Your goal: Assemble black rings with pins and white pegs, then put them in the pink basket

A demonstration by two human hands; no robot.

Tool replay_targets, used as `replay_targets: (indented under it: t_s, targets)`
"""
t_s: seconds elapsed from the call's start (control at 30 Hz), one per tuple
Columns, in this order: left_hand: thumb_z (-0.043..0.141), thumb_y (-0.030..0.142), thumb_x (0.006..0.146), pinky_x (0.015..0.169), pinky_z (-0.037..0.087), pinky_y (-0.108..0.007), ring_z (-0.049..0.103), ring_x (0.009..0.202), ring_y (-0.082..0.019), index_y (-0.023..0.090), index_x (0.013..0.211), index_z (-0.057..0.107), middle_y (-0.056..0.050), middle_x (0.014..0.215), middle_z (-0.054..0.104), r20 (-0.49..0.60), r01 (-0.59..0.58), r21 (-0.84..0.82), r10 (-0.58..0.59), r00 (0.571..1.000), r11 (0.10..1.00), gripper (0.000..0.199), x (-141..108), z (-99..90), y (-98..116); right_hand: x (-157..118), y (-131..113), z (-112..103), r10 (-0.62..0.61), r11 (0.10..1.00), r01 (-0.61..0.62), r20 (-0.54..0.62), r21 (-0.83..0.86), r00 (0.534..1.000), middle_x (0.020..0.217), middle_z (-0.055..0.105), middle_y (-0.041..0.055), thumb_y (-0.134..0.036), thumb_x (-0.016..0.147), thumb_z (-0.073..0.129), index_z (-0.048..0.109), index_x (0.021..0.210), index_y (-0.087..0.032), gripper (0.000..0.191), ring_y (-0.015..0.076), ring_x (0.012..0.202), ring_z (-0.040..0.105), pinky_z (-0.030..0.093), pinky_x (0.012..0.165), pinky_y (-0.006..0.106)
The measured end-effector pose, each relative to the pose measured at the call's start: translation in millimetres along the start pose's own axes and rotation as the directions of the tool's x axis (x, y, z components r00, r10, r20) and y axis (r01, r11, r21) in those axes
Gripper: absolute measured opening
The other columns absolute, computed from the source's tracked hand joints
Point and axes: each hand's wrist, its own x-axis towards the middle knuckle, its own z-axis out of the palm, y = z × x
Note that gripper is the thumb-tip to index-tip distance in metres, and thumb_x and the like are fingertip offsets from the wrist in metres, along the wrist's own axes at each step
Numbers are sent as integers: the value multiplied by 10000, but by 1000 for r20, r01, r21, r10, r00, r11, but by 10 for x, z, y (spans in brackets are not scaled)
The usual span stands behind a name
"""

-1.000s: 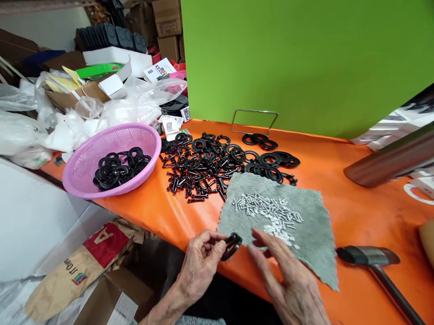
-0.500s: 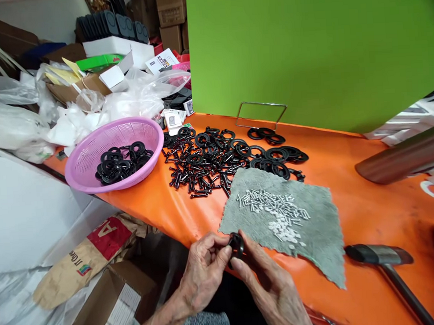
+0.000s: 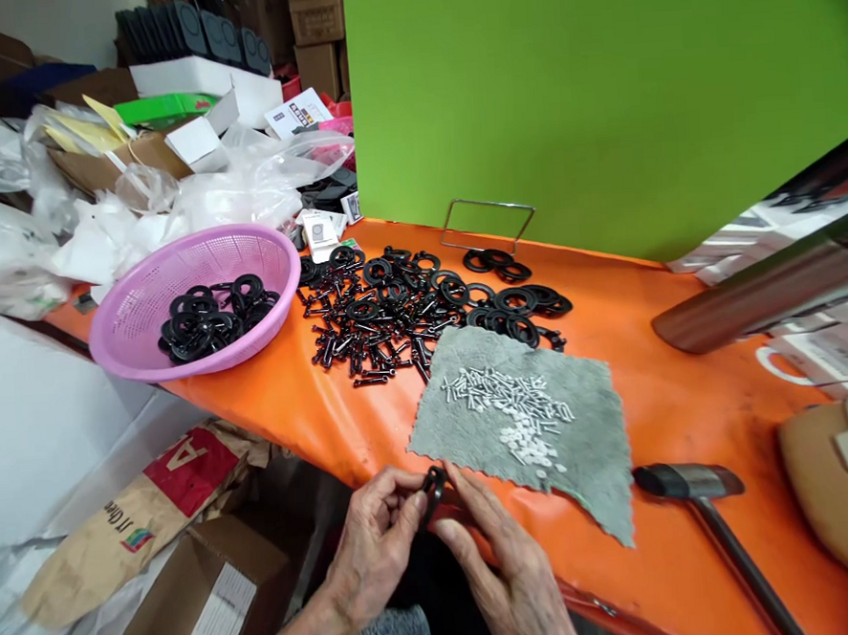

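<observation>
Between my hands, at the table's front edge, is a small black ring part (image 3: pixel 435 489). My left hand (image 3: pixel 377 541) pinches it between thumb and fingers. My right hand (image 3: pixel 497 553) is at its right side, fingers stretched along it and thumb apart below. Just beyond lies a grey-green cloth (image 3: pixel 595 412) with silver pins (image 3: pixel 504 391) and small white pieces (image 3: pixel 528 442) on it. Behind the cloth spreads a pile of black rings and short black links (image 3: pixel 373 321). A pink basket (image 3: pixel 119 327) at the left holds more black ring parts (image 3: pixel 205 321).
A hammer (image 3: pixel 693 481) lies right of the cloth on the orange table (image 3: pixel 315 420). A metal post (image 3: pixel 739 298) slants in from the right, above a round tan object (image 3: pixel 829 494). A green panel (image 3: pixel 598 106) stands behind; plastic bags (image 3: pixel 243 185) lie back left.
The view has shifted, so the table's things appear farther left. The black part has turned between my hands, and my right fingers look straighter, with the thumb a little off the part.
</observation>
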Motion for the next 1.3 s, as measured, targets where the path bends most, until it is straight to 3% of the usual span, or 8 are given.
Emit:
replay_targets:
  t_s: [0.2,0.5,0.67,0.77,0.83,0.9,1.07,1.3]
  targets:
    - [660,425,826,660,445,-189,574,708,-109,116,914,659,-50,822,672,108,125,-55,-119,987,991,321,126,-121,219,260,414,-363,-173,857,88,-122,-508,977,881,631,94,-321,986,329,574,999,-171,288,216,788,628,539,666,334]
    - [636,315,853,754,502,-230,646,809,-141,138,920,690,-56,904,688,142,59,-5,-58,988,998,197,138,-186,229,466,542,-268,-147,763,155,65,-627,987,671,513,48,-176,863,344,493,749,-240,199,250,671,532,389,508,328]
    - [674,390,817,820,513,-272,652,839,-155,123,909,678,-69,902,694,162,133,-106,-114,980,985,282,154,-204,250,471,533,-384,-147,848,124,-2,-515,989,773,610,64,-310,930,334,568,929,-204,257,226,698,618,499,554,319]
    - [693,438,789,859,507,-299,653,851,-162,116,902,670,-81,912,698,181,185,-153,-157,971,971,342,155,-196,275,391,351,-432,39,989,-42,-22,-139,999,799,683,34,-388,916,489,602,947,-217,207,167,648,667,552,583,248]
    - [691,446,787,860,503,-312,649,852,-166,115,904,667,-88,923,696,185,196,-141,-168,968,970,352,154,-191,286,318,160,-418,191,967,-199,64,162,979,739,683,5,-403,887,569,626,953,-235,189,149,637,671,558,574,205]
    - [676,432,801,844,499,-313,640,843,-165,118,902,663,-86,915,689,182,183,-113,-160,970,977,330,153,-189,283,250,-15,-365,262,905,-286,117,315,958,702,668,-3,-405,877,594,644,965,-239,195,138,625,660,563,579,190]
    - [614,341,845,732,477,-270,600,759,-143,130,903,654,-54,848,648,159,109,-1,-107,981,994,222,145,-189,243,163,-146,-208,239,905,-261,108,336,965,781,689,36,-403,855,621,679,937,-227,202,153,646,660,585,611,235]
    - [583,278,864,528,337,-211,408,567,-89,150,872,674,2,725,560,104,-75,339,42,994,938,157,122,-185,291,171,-128,-187,171,950,-190,98,247,980,777,706,24,-376,878,578,665,836,-230,176,174,699,681,575,614,236]
